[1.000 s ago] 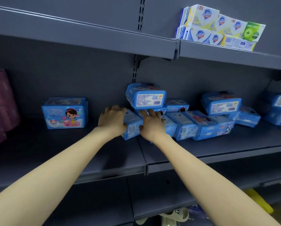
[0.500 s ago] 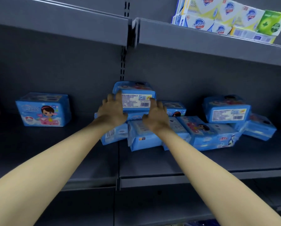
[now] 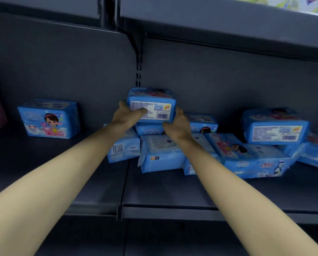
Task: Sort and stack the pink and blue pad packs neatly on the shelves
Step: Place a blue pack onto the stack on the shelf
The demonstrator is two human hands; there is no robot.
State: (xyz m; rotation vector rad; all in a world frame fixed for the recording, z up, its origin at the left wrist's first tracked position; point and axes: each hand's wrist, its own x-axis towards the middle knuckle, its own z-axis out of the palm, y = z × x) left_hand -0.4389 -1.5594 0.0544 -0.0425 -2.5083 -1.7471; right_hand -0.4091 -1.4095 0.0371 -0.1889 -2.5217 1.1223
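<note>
Head view: both hands are gripping the top blue pad pack (image 3: 151, 106) of a jumbled blue pile (image 3: 200, 152) on the grey shelf (image 3: 173, 191). The left hand (image 3: 125, 117) is pressing its left side, thumb lying across the label; the right hand (image 3: 178, 124) is clamping the right side. Another blue pack (image 3: 49, 119) is standing upright, well apart at left.
</note>
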